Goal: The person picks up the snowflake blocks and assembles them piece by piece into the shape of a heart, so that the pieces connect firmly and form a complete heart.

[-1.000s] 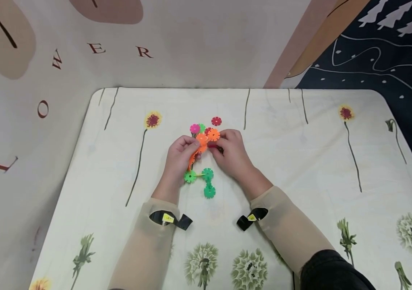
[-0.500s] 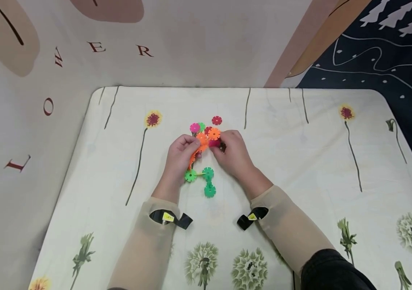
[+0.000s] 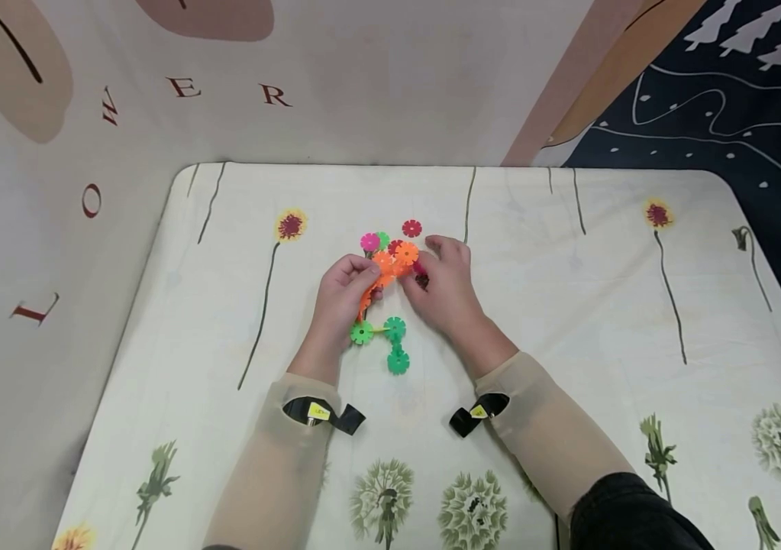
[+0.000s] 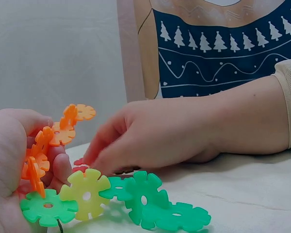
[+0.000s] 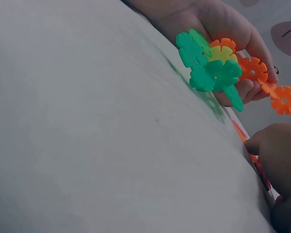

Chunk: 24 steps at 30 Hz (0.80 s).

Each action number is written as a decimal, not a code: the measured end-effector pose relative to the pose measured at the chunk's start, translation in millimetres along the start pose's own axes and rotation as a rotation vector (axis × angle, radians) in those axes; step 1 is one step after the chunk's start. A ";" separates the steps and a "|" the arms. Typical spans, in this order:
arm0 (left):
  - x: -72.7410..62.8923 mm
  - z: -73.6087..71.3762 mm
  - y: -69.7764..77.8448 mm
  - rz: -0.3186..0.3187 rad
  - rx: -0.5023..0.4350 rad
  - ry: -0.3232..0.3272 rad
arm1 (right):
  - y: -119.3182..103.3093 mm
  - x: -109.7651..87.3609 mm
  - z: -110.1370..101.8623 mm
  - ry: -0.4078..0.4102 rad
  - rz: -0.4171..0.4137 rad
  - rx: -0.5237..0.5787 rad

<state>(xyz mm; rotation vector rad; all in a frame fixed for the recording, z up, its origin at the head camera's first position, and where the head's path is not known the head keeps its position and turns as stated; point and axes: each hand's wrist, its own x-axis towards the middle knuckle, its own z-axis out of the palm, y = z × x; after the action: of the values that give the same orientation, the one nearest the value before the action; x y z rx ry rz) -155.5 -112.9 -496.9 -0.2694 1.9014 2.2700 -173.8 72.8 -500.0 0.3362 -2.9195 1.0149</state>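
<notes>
My left hand (image 3: 342, 298) pinches a chain of orange flower-shaped interlocking discs (image 4: 63, 134) between thumb and fingers. Below the hand, the chain continues through a light green disc (image 4: 49, 207) and a yellow disc (image 4: 87, 195) to several darker green discs (image 4: 144, 199). My right hand (image 3: 446, 286) is low over the table, just right of the orange end. Its fingertips are at red-pink discs (image 4: 80, 168) lying there, and a pink edge (image 3: 420, 267) shows beside the thumb. I cannot tell whether the right fingers grip a disc.
Beyond the hands lie a magenta disc (image 3: 369, 242), a green disc (image 3: 382, 241) and a separate red disc (image 3: 412, 228). The tablecloth (image 3: 555, 305) is white with printed flowers. A pale fabric wall (image 3: 390, 114) rises behind the table, with a dark tree-patterned panel (image 3: 740, 137) at right.
The right fingers first turn a pink disc from edge-on to flat, then spread, the upper fingers lifting away; the disc is now mostly covered. The left hand and its chain stay nearly still.
</notes>
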 end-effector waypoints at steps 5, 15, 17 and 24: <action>0.3 -0.5 -0.3 -0.004 -0.003 -0.003 | 0.5 1.3 1.7 -0.014 -0.024 -0.026; 0.2 -0.2 -0.5 -0.013 -0.012 0.004 | -0.3 -1.5 1.7 0.059 0.025 0.283; 0.4 0.0 -0.5 -0.013 -0.015 0.003 | 0.1 -2.3 0.9 0.128 0.064 0.412; -0.5 0.0 0.7 -0.031 -0.013 0.009 | 2.5 -0.7 -0.4 0.302 0.126 0.910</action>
<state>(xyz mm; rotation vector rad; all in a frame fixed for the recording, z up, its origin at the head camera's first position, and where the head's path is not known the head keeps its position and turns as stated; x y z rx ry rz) -155.1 -112.9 -496.1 -0.3097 1.8740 2.2660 -173.7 75.1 -501.2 -0.0045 -2.0675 2.1377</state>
